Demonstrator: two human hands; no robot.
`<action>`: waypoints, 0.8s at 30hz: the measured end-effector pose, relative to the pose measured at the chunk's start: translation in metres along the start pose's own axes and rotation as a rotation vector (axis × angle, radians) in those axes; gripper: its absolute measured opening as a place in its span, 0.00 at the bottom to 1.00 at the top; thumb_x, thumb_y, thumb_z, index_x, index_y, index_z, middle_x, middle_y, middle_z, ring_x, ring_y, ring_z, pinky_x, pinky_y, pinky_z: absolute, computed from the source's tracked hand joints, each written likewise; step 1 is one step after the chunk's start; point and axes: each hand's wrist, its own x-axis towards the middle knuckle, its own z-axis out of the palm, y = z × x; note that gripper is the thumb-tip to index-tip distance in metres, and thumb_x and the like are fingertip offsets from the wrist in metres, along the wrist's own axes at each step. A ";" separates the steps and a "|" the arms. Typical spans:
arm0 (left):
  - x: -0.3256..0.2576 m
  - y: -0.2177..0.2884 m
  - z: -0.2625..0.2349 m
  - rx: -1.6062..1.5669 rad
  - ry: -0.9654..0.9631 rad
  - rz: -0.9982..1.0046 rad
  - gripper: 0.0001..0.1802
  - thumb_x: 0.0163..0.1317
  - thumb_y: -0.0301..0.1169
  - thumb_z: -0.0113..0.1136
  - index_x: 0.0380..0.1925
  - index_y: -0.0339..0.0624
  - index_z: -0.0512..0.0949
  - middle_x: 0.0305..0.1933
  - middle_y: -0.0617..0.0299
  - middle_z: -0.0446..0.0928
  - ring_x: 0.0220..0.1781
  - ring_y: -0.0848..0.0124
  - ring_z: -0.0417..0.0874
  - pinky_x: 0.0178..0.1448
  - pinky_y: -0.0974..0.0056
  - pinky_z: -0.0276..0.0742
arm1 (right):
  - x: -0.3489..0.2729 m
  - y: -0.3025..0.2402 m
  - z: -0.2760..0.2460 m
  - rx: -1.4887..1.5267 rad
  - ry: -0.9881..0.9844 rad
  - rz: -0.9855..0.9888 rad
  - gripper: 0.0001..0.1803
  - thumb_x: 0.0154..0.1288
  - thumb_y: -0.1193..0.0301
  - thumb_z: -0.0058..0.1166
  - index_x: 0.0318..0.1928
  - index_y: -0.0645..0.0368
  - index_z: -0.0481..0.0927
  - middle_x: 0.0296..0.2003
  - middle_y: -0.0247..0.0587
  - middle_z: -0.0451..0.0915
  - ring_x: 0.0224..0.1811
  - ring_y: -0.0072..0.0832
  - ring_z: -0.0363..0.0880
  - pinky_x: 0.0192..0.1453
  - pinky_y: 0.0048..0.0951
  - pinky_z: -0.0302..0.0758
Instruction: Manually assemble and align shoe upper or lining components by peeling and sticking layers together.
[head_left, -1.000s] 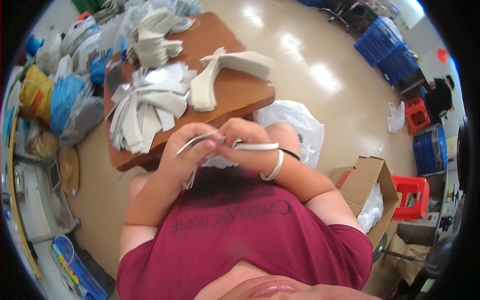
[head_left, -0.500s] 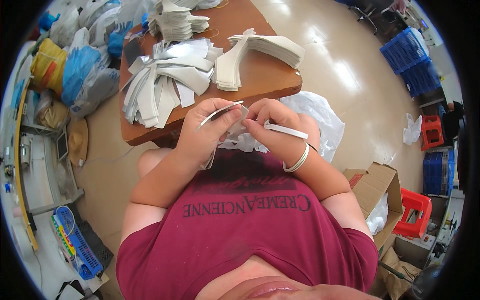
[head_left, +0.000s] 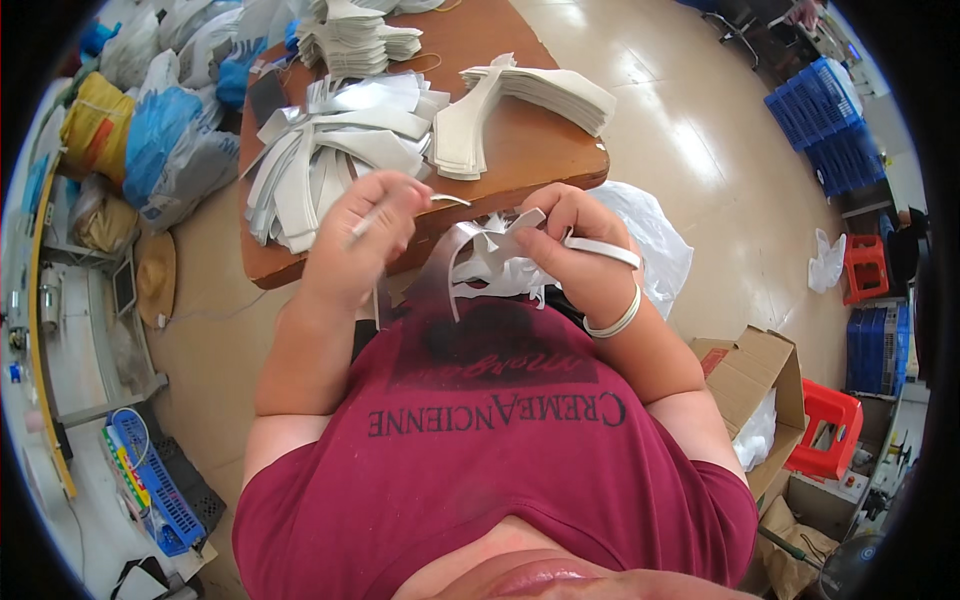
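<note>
My left hand (head_left: pixel 372 235) is closed on a narrow white strip (head_left: pixel 450 199), whose end sticks out past the fingertips toward the right. Below that hand, another thin length hangs down. My right hand (head_left: pixel 582 240) pinches a white forked piece (head_left: pixel 528 220), and one of its arms lies across the back of the fingers. A thin, glossy, curved strip (head_left: pixel 455 245) hangs from the piece in the space between both hands. Just beyond my left hand, a fanned heap of white forked pieces (head_left: pixel 340 140) lies on the brown table (head_left: pixel 520 175).
A neat stack of forked pieces (head_left: pixel 540 90) sits farther right on the table, with another stack (head_left: pixel 355 45) behind. White plastic bags (head_left: pixel 645 235) lie under the table edge. A cardboard box (head_left: pixel 745 385) and red stool (head_left: pixel 828 430) stand right; filled bags (head_left: pixel 170 140) crowd the far left.
My hands have drawn apart, the left moving left and the right slightly right and down. A glossy curved strip now shows in the widened gap between them.
</note>
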 end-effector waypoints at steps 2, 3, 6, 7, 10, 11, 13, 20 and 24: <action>-0.005 -0.001 0.008 -0.029 -0.178 0.081 0.15 0.63 0.30 0.66 0.46 0.37 0.75 0.41 0.63 0.79 0.44 0.80 0.78 0.48 0.73 0.73 | 0.001 -0.004 0.004 0.123 0.012 0.131 0.15 0.53 0.82 0.64 0.24 0.58 0.68 0.34 0.34 0.80 0.36 0.22 0.77 0.38 0.24 0.74; -0.005 0.000 0.012 -0.030 -0.176 0.082 0.15 0.63 0.30 0.66 0.46 0.37 0.75 0.41 0.63 0.79 0.44 0.80 0.78 0.48 0.73 0.73 | 0.002 -0.005 0.007 -0.055 -0.012 0.073 0.15 0.53 0.81 0.65 0.24 0.58 0.68 0.33 0.35 0.80 0.35 0.23 0.78 0.37 0.25 0.74; -0.003 0.001 0.022 0.310 -0.180 0.248 0.16 0.64 0.31 0.65 0.47 0.35 0.74 0.41 0.63 0.78 0.42 0.81 0.77 0.45 0.74 0.74 | 0.004 -0.014 0.009 -0.322 -0.099 -0.088 0.16 0.52 0.79 0.66 0.23 0.57 0.69 0.32 0.36 0.81 0.33 0.28 0.79 0.36 0.27 0.75; -0.003 -0.005 0.023 0.310 -0.178 0.248 0.16 0.64 0.31 0.65 0.47 0.35 0.74 0.41 0.63 0.78 0.42 0.81 0.77 0.45 0.74 0.74 | 0.004 -0.017 0.010 -0.411 -0.164 -0.195 0.16 0.52 0.79 0.67 0.23 0.57 0.69 0.31 0.36 0.81 0.32 0.30 0.80 0.35 0.29 0.75; -0.007 -0.007 0.029 -0.205 -0.158 -0.142 0.12 0.72 0.34 0.54 0.48 0.37 0.75 0.33 0.69 0.74 0.34 0.84 0.72 0.34 0.77 0.67 | 0.006 -0.019 0.013 -0.406 -0.179 -0.192 0.16 0.50 0.78 0.68 0.24 0.57 0.69 0.30 0.38 0.82 0.31 0.34 0.80 0.34 0.31 0.75; -0.008 -0.008 0.032 -0.202 -0.155 -0.141 0.12 0.72 0.34 0.54 0.48 0.37 0.75 0.33 0.69 0.74 0.34 0.84 0.72 0.34 0.77 0.67 | 0.006 -0.020 0.013 -0.417 -0.183 -0.176 0.16 0.50 0.79 0.68 0.24 0.57 0.69 0.30 0.38 0.82 0.31 0.34 0.80 0.34 0.31 0.75; -0.010 -0.012 0.034 -0.224 -0.197 -0.153 0.13 0.73 0.37 0.52 0.49 0.40 0.76 0.31 0.71 0.72 0.32 0.84 0.71 0.35 0.77 0.67 | 0.005 -0.018 0.010 -0.412 -0.171 -0.197 0.16 0.50 0.79 0.67 0.24 0.57 0.69 0.30 0.38 0.82 0.32 0.34 0.80 0.34 0.31 0.76; -0.007 -0.037 0.035 0.029 -0.195 0.151 0.08 0.67 0.24 0.59 0.45 0.37 0.78 0.40 0.64 0.77 0.37 0.78 0.77 0.42 0.72 0.73 | 0.004 -0.007 0.006 -0.449 -0.149 -0.264 0.16 0.49 0.82 0.66 0.25 0.59 0.68 0.30 0.38 0.82 0.33 0.32 0.81 0.34 0.29 0.77; -0.005 -0.044 0.033 0.254 -0.112 0.349 0.08 0.70 0.28 0.57 0.44 0.36 0.77 0.37 0.65 0.76 0.32 0.81 0.74 0.36 0.74 0.70 | 0.002 -0.003 0.006 -0.482 -0.160 -0.257 0.15 0.47 0.81 0.67 0.26 0.58 0.70 0.32 0.39 0.81 0.34 0.34 0.80 0.37 0.32 0.76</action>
